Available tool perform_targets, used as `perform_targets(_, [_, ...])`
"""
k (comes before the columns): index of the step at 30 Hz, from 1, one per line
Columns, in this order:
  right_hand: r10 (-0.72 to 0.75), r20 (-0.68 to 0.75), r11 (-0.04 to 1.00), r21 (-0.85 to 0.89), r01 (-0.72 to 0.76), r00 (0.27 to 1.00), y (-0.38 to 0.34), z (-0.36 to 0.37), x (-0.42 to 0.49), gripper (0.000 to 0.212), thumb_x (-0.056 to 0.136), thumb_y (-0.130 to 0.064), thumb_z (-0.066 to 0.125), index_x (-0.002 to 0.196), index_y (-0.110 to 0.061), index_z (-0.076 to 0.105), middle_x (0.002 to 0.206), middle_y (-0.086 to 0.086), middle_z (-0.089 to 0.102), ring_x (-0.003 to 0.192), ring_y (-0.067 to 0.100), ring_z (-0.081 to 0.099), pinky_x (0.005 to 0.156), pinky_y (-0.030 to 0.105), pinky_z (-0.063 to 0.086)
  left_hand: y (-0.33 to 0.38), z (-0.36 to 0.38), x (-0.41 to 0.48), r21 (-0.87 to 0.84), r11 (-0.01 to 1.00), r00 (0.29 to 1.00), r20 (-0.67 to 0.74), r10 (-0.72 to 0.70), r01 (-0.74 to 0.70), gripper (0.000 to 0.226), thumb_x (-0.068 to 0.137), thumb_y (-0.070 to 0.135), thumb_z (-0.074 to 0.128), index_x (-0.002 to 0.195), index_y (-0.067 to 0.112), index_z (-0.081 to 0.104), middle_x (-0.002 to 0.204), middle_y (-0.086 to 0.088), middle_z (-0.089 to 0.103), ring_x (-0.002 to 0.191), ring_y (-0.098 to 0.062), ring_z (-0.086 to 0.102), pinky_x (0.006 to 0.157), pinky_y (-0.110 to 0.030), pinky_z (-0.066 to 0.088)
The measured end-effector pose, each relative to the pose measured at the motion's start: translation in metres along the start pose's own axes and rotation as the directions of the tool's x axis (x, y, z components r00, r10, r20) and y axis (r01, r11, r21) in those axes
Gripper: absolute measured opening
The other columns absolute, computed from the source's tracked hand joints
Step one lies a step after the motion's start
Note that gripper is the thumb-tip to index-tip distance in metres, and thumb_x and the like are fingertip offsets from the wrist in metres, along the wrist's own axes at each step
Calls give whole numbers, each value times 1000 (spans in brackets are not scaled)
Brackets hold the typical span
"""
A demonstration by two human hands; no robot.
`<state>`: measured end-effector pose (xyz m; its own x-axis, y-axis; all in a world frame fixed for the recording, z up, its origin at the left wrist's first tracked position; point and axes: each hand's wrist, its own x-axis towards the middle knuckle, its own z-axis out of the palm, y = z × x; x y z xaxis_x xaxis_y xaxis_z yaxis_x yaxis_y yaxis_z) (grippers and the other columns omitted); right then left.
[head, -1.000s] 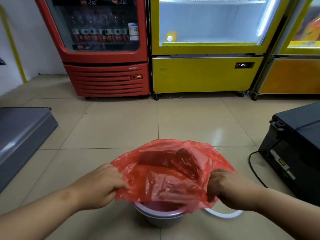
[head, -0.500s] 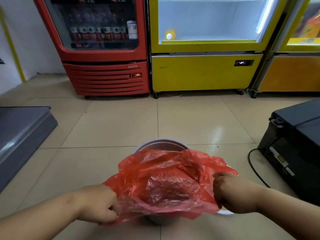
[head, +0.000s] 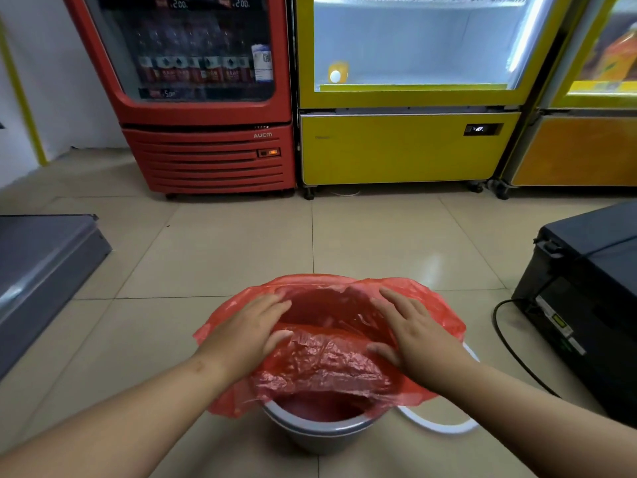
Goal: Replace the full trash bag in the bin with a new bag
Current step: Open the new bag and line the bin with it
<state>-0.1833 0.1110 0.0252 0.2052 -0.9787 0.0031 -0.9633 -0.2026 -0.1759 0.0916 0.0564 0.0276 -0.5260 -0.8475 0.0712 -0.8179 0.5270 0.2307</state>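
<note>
Low in the frame's centre, a red bag (head: 327,357) drapes over the grey bin (head: 320,434). Left hand (head: 246,334) and right hand (head: 415,334) lie flat on it, fingers straight, pressing the plastic down.

Soft, even light fills this room, bright enough everywhere; the strongest glow pours from the yellow cooler (head: 413,46), its white interior almost washed out, a hot strip burning down its right side; next to it the red cooler (head: 206,150) sits dim behind its glass, bottles murky; there's a pale patch of glare on the floor tile (head: 431,267), and a dull streak on the grey cabinet (head: 20,291) at left; the red bag (head: 327,360) glints along its creases; shadows are faint, dark only beneath the coolers; the wide lens bows the cooler frames and stretches the lower corners; detail is slightly soft, softest at the edges.
</note>
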Motion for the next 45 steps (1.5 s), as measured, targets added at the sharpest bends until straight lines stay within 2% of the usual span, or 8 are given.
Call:
perform_targets(9, [-7,106,997,76,-1,994,-4,5,44,69,86,-66,35,146,-41,13,159,-10,4,139,34,23,115,49,22,-17,6,30,93,985,980,127,-155,144,87,78,65,49,146,30,6,158,-3,5,146,-22,5,117,-37,10])
perform_targets(14, [-133,51,991,28,131,990,9,4,61,52,92,-55,37,134,-25,44,136,-4,46,128,24,38,110,39,31,-22,-7,39,201,979,1000,-6,31,-29,80,65,62,67,132,25,42,133,-4,48,123,-24,49,101,-33,41])
perform_targets(17, [-43,155,994,103,27,987,17,10,68,61,90,-60,35,144,-36,23,153,-9,27,140,25,23,112,49,28,-25,-8,43,359,919,967,-133,220,-160,75,56,61,73,117,20,60,109,-6,66,97,-24,66,81,-36,55])
perform_targets(19, [2,216,991,134,-31,976,21,15,73,67,88,-63,34,147,-41,9,158,-13,9,144,25,13,116,49,20,-28,-4,48,376,912,970,-107,218,-163,74,67,63,59,128,21,53,129,-11,58,115,-28,58,94,-43,49])
perform_targets(24, [38,324,952,274,-133,945,27,22,82,82,83,-65,46,145,-46,-4,159,-10,-7,146,18,11,118,35,17,-48,17,63,251,966,978,207,12,-65,95,71,80,26,144,34,-13,155,7,-19,143,-13,-16,115,-32,-9])
perform_targets(35, [117,412,709,602,-366,904,38,33,82,103,72,-58,67,147,-41,-1,153,-5,28,137,14,33,104,20,24,-55,29,73,-269,939,930,349,-112,214,124,45,81,62,145,35,6,155,4,23,140,-15,27,114,-33,25])
perform_targets(42, [139,451,377,799,-468,882,46,37,55,78,60,-57,70,130,-27,51,109,-6,70,91,10,71,76,20,55,-59,36,57,-494,795,917,349,-191,353,114,54,59,77,144,35,11,145,3,40,123,-11,45,99,-22,32])
perform_targets(45, [251,381,452,767,-456,890,42,37,37,66,64,-67,59,121,-34,57,105,-12,70,82,0,69,61,9,49,-59,36,42,-565,731,912,356,-204,384,111,56,55,78,144,34,14,141,5,45,116,-8,48,98,-23,35])
